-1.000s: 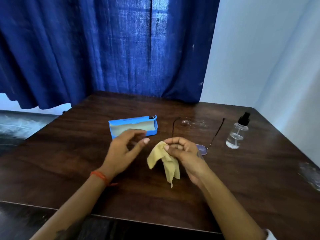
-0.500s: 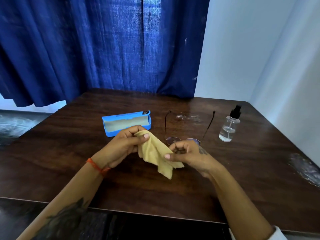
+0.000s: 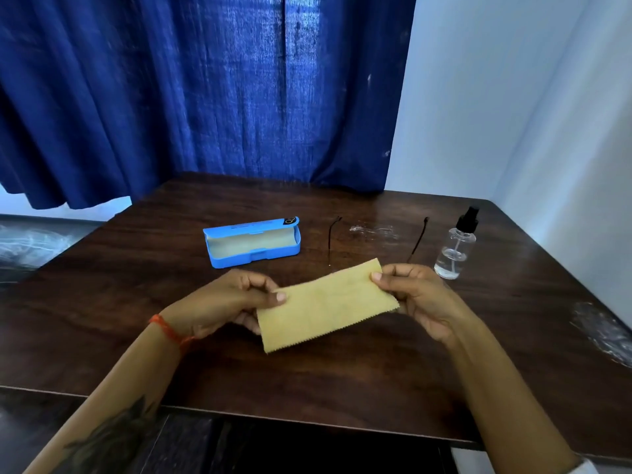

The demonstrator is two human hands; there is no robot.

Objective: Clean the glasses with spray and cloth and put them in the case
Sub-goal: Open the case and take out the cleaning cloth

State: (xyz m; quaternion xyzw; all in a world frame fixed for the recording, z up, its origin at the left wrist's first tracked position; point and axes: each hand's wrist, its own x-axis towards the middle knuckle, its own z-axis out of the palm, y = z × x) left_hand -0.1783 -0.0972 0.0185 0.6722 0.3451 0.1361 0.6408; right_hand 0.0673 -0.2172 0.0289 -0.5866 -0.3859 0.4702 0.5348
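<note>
My left hand (image 3: 232,302) and right hand (image 3: 413,295) pinch the cloth (image 3: 325,302) taut by its ends. It looks soft, limp. The glasses (image 3: 415,241) beyond look fragile; I'd grip the frame.

The cloth (image 3: 326,304) is matt yellow fabric with a pinked lower edge. The bench (image 3: 342,381) is dark, faintly glossy wood grain. The case (image 3: 253,246) looks smooth blue plastic; the spray bottle (image 3: 454,249) is clear and shiny.

Hid the lenses and front of the glasses (image 3: 418,239) behind the stretched cloth (image 3: 326,304), leaving only two temple arms showing. Cut both forearms at the bottom edge. Left the case (image 3: 252,246) label unreadable.
</note>
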